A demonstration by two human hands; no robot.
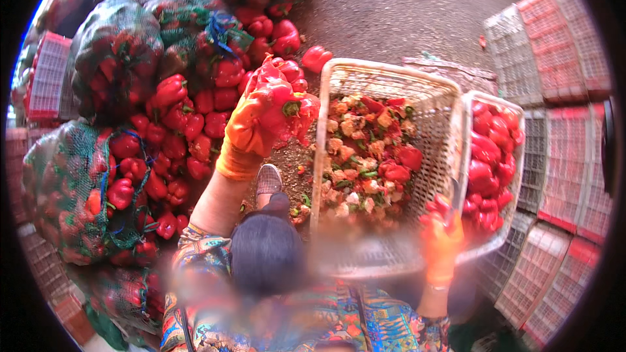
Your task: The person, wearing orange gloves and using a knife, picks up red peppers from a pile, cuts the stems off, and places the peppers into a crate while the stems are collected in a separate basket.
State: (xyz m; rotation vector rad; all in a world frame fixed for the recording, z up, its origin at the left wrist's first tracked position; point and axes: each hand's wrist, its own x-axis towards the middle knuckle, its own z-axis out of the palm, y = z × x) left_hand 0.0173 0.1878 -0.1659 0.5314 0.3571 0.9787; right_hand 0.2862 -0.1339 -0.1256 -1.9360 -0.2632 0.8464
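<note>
My left hand (250, 126), in an orange glove, grips a red bell pepper (274, 111) with a green stem, left of a large pale plastic crate (319, 166). Torn-looking red flesh shows around that hand; whether it is one pepper or more, I cannot tell. Over the crate's right near corner, my orange-gloved right hand (441, 244) is closed around a knife (456, 195), its blade pointing away from me. Something red, apparently pepper, sits against those fingers. Pepper cores and stems (362, 156) lie in the crate with several red pieces. A blur hides the crate's near side.
Whole red peppers (181, 132) are heaped at left among green mesh sacks (115, 54). A second crate (519, 156) on the right holds red peppers (489, 156). Stacked plastic crates (567, 161) line the right side. One loose pepper (317, 58) lies on the ground behind the large crate.
</note>
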